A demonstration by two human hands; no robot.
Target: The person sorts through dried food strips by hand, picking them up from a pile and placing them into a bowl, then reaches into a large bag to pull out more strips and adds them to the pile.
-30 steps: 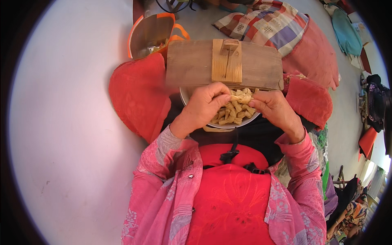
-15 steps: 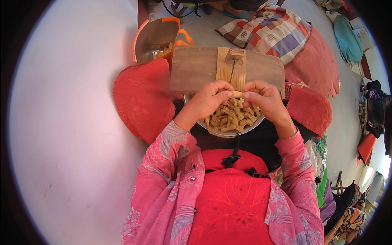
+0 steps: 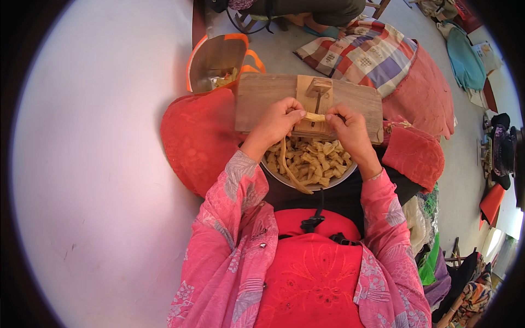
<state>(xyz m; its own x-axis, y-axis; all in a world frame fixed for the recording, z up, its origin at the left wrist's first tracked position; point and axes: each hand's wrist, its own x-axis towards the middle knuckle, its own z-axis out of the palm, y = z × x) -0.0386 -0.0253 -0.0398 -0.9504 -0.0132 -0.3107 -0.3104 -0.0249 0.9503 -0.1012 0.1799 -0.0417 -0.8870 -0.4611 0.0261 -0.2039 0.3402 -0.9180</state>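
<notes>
A tan, flattened strip (image 3: 315, 117) is stretched between my two hands in front of a wooden board. My left hand (image 3: 279, 121) pinches its left part, and a long tail of it hangs from that hand over the bowl's rim. My right hand (image 3: 349, 130) pinches the other end. The wooden board (image 3: 262, 90) has a lighter upright piece with a wooden block (image 3: 319, 86) fixed at its middle. Below my hands, a pale bowl (image 3: 334, 184) holds many short tan cut pieces (image 3: 311, 158); its far side is hidden under the board.
An orange-edged bag (image 3: 219, 57) with scraps inside stands beyond the board on the left. Red cloth (image 3: 197, 139) lies left of the board, more red cloth (image 3: 414, 154) on the right. Checked fabric (image 3: 363, 52) is at the far right. Another person's leg (image 3: 322, 10) shows at the top.
Both hands have moved slightly apart and up onto the board's lighter piece. More of the strip shows between them, and its hanging tail is longer in view. The view has shifted a little.
</notes>
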